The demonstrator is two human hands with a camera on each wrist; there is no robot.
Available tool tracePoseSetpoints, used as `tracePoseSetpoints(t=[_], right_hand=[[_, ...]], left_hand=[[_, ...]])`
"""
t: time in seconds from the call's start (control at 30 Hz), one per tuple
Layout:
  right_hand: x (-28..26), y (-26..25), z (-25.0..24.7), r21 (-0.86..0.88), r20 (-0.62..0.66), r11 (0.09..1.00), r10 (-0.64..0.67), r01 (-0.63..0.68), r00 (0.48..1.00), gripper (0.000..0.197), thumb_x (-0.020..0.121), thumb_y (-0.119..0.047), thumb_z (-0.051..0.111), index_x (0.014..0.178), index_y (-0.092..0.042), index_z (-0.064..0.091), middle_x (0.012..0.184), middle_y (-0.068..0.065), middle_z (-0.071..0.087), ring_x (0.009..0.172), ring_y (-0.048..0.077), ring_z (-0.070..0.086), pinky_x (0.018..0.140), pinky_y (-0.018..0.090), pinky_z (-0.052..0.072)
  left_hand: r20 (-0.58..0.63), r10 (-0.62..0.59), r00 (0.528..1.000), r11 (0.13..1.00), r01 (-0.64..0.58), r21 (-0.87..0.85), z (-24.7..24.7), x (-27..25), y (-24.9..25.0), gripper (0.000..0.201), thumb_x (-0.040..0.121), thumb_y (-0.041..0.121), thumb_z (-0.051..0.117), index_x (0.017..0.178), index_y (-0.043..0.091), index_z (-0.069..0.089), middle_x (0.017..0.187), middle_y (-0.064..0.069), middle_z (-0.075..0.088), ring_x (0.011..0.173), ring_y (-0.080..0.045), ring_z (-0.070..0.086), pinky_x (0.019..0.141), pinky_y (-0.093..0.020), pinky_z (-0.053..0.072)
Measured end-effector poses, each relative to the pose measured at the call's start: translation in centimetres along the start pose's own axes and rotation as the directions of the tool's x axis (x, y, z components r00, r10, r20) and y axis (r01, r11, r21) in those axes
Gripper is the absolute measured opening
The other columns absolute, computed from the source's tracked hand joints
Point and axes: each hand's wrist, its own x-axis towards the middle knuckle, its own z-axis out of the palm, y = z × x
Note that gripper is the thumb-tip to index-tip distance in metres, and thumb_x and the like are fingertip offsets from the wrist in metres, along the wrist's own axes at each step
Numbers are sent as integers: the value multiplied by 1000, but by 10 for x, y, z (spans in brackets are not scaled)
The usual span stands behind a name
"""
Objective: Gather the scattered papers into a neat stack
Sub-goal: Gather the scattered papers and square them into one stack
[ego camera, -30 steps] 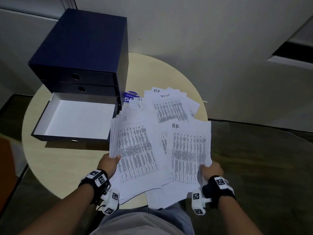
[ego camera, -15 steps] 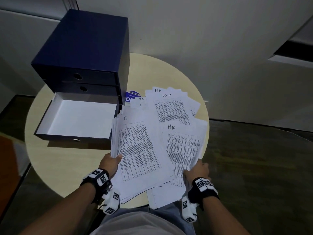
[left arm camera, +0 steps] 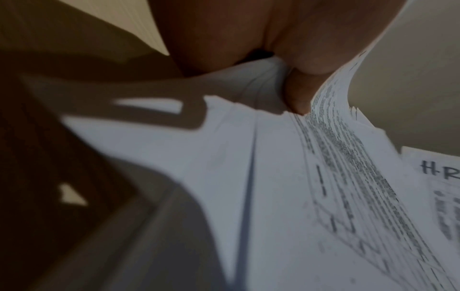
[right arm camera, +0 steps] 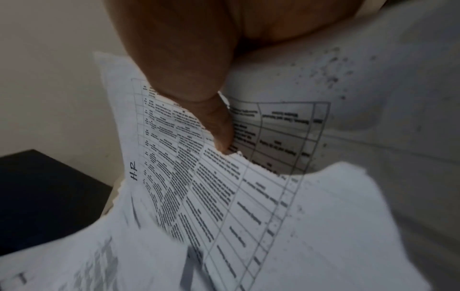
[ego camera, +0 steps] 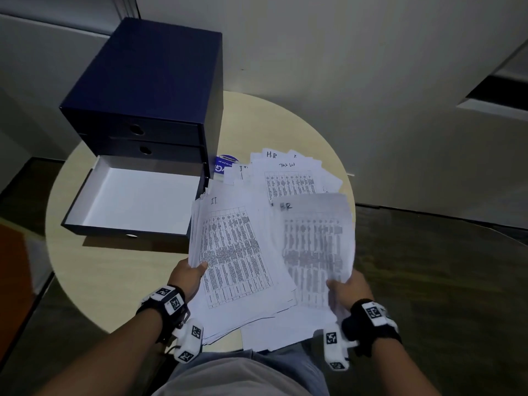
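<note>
Printed white sheets with tables lie fanned over the right half of the round table [ego camera: 120,270]. My left hand [ego camera: 190,274] grips the near left edge of a thick bundle headed "I.T." [ego camera: 231,247], thumb on top; the left wrist view shows my thumb [left arm camera: 298,94] pressing the bundle's bent edge [left arm camera: 331,137]. My right hand [ego camera: 347,288] pinches a sheet headed "H.R" [ego camera: 314,238], lifted off the pile and blurred; my thumb [right arm camera: 216,122] lies on that sheet [right arm camera: 199,177]. More loose papers [ego camera: 288,178] lie further back.
A dark blue drawer box [ego camera: 148,90] stands at the table's back left, its bottom drawer [ego camera: 137,201] pulled out, white inside. A blue and white label [ego camera: 224,165] peeks out beside the box. Some sheets overhang the near table edge above my lap.
My right hand slid left under the "H.R" sheet, then lifted it up and to the right. My left hand kept its hold on the "I.T." bundle.
</note>
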Motion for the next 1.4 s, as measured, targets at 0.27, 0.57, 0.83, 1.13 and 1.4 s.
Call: tracePoseSetpoints(t=[0.27, 0.57, 0.83, 1.13, 1.4], right_hand=[[-15, -48, -88, 337, -288, 916, -120, 218, 950, 22, 85, -14, 71, 106, -11, 70, 97, 12, 74, 89, 33, 70, 89, 49, 54], [-40, -85, -65, 616, -113, 761, -170, 203, 979, 29, 88, -2, 66, 117, -8, 61, 105, 8, 70, 83, 17, 70, 63, 25, 56], [-21, -37, 47, -114, 199, 990, -56, 80, 978, 51, 81, -28, 74, 119, -4, 50, 116, 6, 63, 98, 24, 62, 86, 36, 53], [-21, -46, 83, -416, 283, 850, -216, 323, 934, 81, 74, -57, 69, 136, -16, 38, 132, 5, 53, 106, 24, 61, 74, 34, 55], [56, -82, 22, -393, -62, 888, -284, 237, 957, 75, 85, -33, 66, 145, -4, 33, 150, 17, 37, 133, 35, 43, 108, 42, 39]], left_hand=[[1, 20, 1000, 1000, -20, 13, -1, -8, 6, 21, 97, 26, 60, 98, 7, 52, 90, -13, 60, 83, -30, 58, 77, -31, 44], [53, 31, 998, 997, -35, 67, -7, -6, 5, 33, 89, 34, 70, 105, 8, 59, 85, -9, 65, 73, -25, 60, 60, -25, 42], [61, -109, 992, 994, 110, -3, -5, -1, -1, 90, 75, 75, 60, 133, 8, 50, 128, -11, 61, 112, -33, 61, 85, -36, 47], [85, 17, 996, 999, -20, 31, -2, 3, -7, 47, 81, 31, 79, 119, 7, 64, 107, -12, 72, 93, -30, 67, 82, -32, 52], [74, 26, 997, 999, -27, 17, -1, 11, -10, 42, 78, 31, 82, 110, 10, 65, 102, -10, 73, 91, -30, 68, 82, -34, 55]])
